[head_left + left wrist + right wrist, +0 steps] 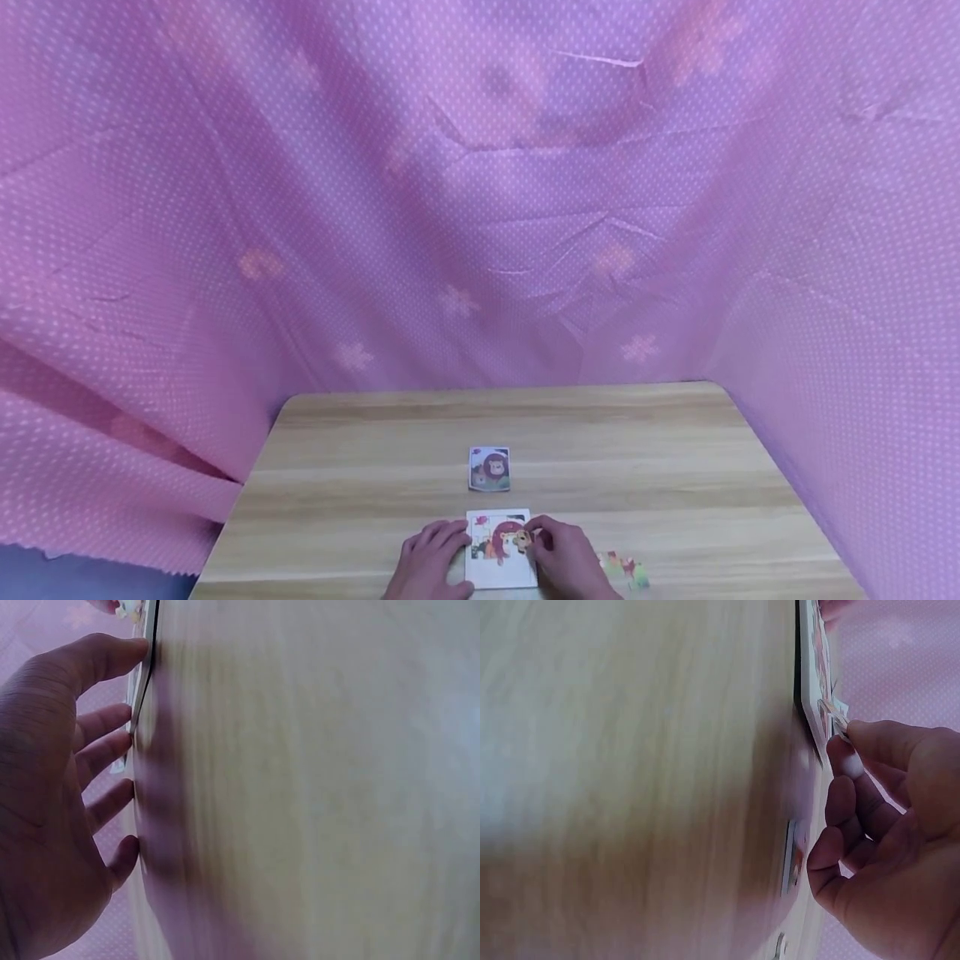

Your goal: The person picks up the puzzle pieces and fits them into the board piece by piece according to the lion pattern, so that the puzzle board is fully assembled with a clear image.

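A white puzzle board [501, 575] lies in front of me, its upper part covered by a partly assembled lion picture. My left hand [433, 558] rests along the board's left side, fingers relaxed. In the left wrist view, the thumb of the left hand [45, 780] touches the board's edge. Between thumb and index finger, my right hand [572, 560] pinches a puzzle piece [522, 540] over the right part of the picture. The right wrist view shows the piece [835, 716] tilted at the board's surface, with the other fingers curled below it.
A small lion picture card [489, 468] lies on the wooden table [360, 450] beyond the board. Several loose puzzle pieces [630, 571] are right of my right hand, partly hidden by it. Pink dotted cloth [480, 250] hangs behind the table and at both sides.
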The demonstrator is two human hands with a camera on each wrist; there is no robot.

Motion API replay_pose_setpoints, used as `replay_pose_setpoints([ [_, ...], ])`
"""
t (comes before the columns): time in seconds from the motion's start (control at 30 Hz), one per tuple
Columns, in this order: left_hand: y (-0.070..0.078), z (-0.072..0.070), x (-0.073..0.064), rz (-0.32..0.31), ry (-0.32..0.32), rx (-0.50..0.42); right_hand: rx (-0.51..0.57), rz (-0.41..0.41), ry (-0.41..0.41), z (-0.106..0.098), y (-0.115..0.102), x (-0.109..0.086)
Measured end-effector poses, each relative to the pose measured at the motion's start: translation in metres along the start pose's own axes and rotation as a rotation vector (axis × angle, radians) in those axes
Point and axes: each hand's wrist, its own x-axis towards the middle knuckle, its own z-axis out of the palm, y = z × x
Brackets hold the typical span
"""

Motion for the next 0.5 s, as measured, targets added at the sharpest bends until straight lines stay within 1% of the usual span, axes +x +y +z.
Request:
replay_pose_setpoints([
  [0.23,0.007,-0.011,-0.005,0.007,-0.018,0.012,0.001,0.066,-0.054,0.004,-0.009,-0.002],
  [0.4,0.011,-0.016,-0.01,0.009,-0.037,0.006,0.02,0.101,-0.048,0.004,-0.014,-0.006],
  [0.5,0.012,-0.016,-0.013,0.008,-0.039,0.008,0.036,0.112,-0.061,0.004,-0.018,-0.009],
])
